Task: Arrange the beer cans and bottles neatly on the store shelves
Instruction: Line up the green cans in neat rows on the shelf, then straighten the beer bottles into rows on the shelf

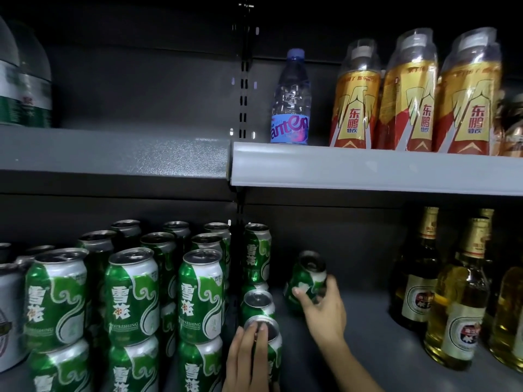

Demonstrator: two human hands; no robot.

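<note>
Right hand [322, 309] around tilted green can [307, 281]

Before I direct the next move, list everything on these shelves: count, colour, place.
Green beer cans: over fifteen, green and white, lower shelf left, stacked two high.
Silver can: one, silver, lower shelf far left.
Beer bottles: at least four, clear and dark glass, lower shelf right.
Water bottle: one, clear with blue label, upper shelf centre.
Energy drink bottles: three, gold and red, upper shelf right.
Large bottles: two, green label, upper shelf far left.
Left hand: on front can.
Right hand: grip on tilted can.
</note>
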